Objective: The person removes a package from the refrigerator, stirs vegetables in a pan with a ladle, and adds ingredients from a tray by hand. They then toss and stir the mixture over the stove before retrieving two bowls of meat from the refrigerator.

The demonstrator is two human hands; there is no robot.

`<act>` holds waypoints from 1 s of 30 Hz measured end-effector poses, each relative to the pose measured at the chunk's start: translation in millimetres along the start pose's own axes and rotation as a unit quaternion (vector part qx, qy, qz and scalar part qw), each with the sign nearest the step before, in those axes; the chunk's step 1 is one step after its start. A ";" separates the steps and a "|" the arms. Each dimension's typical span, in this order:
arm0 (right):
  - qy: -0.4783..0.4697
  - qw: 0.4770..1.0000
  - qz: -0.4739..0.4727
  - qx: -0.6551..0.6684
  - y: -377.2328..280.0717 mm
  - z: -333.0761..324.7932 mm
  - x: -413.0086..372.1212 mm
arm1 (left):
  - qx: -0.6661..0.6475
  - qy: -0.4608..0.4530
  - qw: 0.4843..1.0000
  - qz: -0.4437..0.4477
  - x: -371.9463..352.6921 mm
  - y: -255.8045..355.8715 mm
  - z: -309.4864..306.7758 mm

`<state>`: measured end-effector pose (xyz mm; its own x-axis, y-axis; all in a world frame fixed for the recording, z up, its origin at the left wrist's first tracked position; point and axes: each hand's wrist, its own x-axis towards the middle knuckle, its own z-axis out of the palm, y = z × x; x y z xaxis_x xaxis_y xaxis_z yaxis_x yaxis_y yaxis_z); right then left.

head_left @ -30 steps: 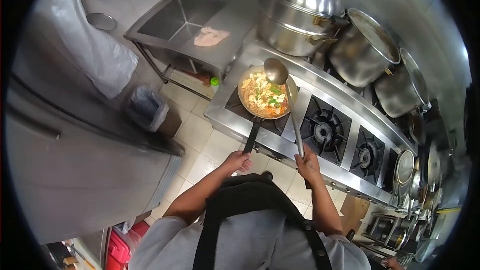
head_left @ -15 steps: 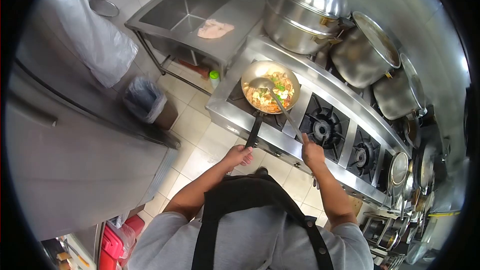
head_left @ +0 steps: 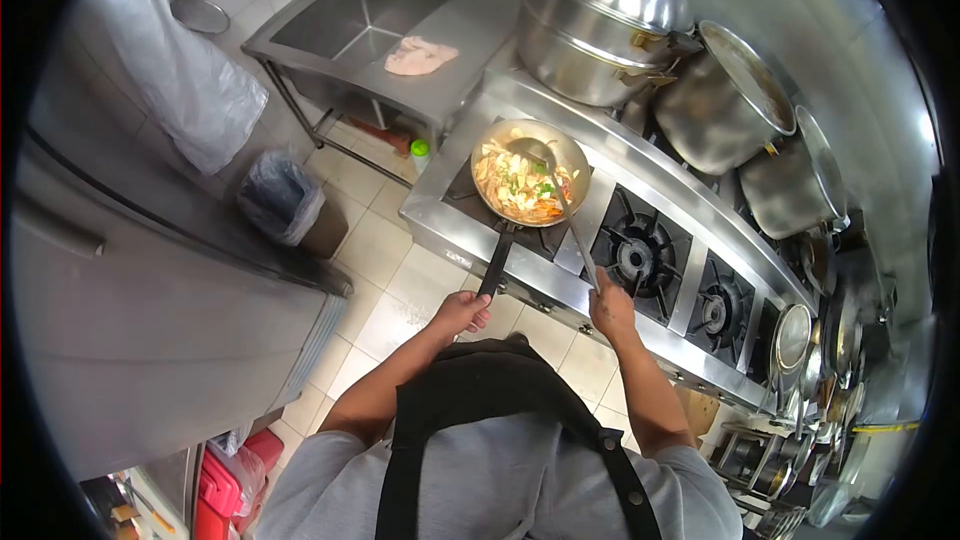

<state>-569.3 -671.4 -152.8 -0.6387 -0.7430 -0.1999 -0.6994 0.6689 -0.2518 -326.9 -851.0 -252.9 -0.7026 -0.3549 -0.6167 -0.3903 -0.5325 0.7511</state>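
So your left hand [head_left: 462, 312] is closed around the near end of the pan handle [head_left: 494, 265], fingers curled in. Can't tell if the fingertips meet underneath. Your right hand [head_left: 612, 308] is wrapped around the ladle [head_left: 575, 225] up its shaft, also a closed grip, with nothing spread out.

The pan [head_left: 573, 152] sits on the stove [head_left: 585, 252] at the end by the sink [head_left: 350, 35], out in front of you and sort of between your two hands. Its handle comes back toward you and a bit left, right into the left hand. The ladle runs the other diagonal: from the right hand it goes forward and left, over the pan's right side, with the bowl end down in the food [head_left: 508, 180] toward the far side. So the two long axes spread apart toward you, left hand on one, right on the other. For the ladle, the right is clearly the nearer hand.

Bare burner [head_left: 635, 257] just right of the pan, big steamer [head_left: 600, 30] behind it, pink cloth [head_left: 420, 56] beside the sink.

Brands? Nope, no label or writing I can read anywhere, and any marking on the stove front is too small.
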 end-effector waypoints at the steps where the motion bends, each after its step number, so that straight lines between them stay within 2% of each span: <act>1: -0.003 1.000 -0.001 0.000 -2.6 -5.1 -6.7 | -0.002 0.002 1.000 -0.002 -2.3 2.7 0.0; 3: 0.043 0.999 0.028 -0.013 -8.9 -14.6 -24.6 | 0.016 0.014 1.000 -0.011 -6.7 5.9 0.1; 5: 0.044 0.998 0.037 -0.017 -15.7 -26.8 -44.1 | 0.007 0.014 1.000 -0.013 -6.5 3.8 -0.3; 7: 0.027 0.986 -0.047 0.159 -13.7 -34.8 -62.6 | 0.001 0.013 1.000 -0.015 -5.9 2.0 -1.6; 8: -0.056 0.973 -0.006 0.225 -14.4 -41.7 -68.9 | -0.001 0.011 1.000 -0.012 -4.9 1.5 -1.7; 9: -0.057 0.972 -0.005 0.226 -13.5 -42.2 -74.1 | -0.004 0.008 1.000 -0.010 -4.5 1.4 -1.7; 11: -0.177 0.946 0.083 0.259 -11.0 -39.4 -85.9 | -0.003 0.008 1.000 -0.009 -4.1 0.4 -1.6; 12: -0.120 0.967 0.012 0.225 -8.7 -31.5 -87.7 | -0.003 0.009 1.000 -0.007 -3.9 0.5 -1.6; 13: -0.120 0.967 0.013 0.225 -6.7 -21.7 -83.4 | -0.002 0.007 1.000 -0.008 -4.5 1.5 -1.2; 15: -0.038 0.998 -0.003 0.055 -8.5 -7.0 -72.7 | -0.006 0.014 1.000 0.000 -6.4 2.0 -0.5; 16: -0.046 0.998 0.018 0.038 -17.0 -8.9 -68.2 | -0.005 0.014 1.000 0.000 -6.1 0.5 -0.1; 17: -0.044 0.998 0.017 0.039 -20.1 -6.4 -68.6 | -0.011 0.012 1.000 -0.006 -4.7 -1.0 -0.4; 20: 0.010 0.981 -0.024 0.192 -21.1 7.3 -71.4 | -0.016 0.016 1.000 -0.012 -5.1 -1.5 -4.8; 21: 0.010 0.981 -0.025 0.193 -25.8 4.0 -71.0 | -0.017 0.015 1.000 -0.016 -5.8 -1.1 -4.4; 23: -0.171 0.906 0.088 0.378 -41.5 -6.3 -69.1 | -0.012 0.018 1.000 -0.019 -7.5 -1.0 -3.6; 24: -0.214 0.888 0.127 0.387 -45.9 -7.2 -64.1 | -0.011 0.015 1.000 -0.015 -7.3 -2.0 -3.9; 25: -0.212 0.888 0.127 0.387 -41.2 2.3 -57.9 | -0.010 0.012 1.000 -0.010 -7.7 -1.6 -3.8; 27: -0.083 0.966 -0.016 0.244 -36.1 20.9 -42.6 | -0.005 0.012 1.000 -0.009 -9.8 0.8 -3.6; 28: -0.045 0.979 -0.025 0.197 -39.4 19.2 -40.6 | -0.001 0.013 1.000 -0.009 -11.2 2.0 -3.4; 30: -0.032 0.981 -0.013 0.192 -48.2 13.3 -42.2 | 0.005 0.018 1.000 -0.011 -12.3 3.0 -4.2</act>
<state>-504.4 -672.6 -144.8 -0.5929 -0.7672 -0.2447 -0.5342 0.6021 -0.5933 -316.9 -851.5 -244.0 -0.6725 -0.3704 -0.6408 -0.4113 -0.5328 0.7396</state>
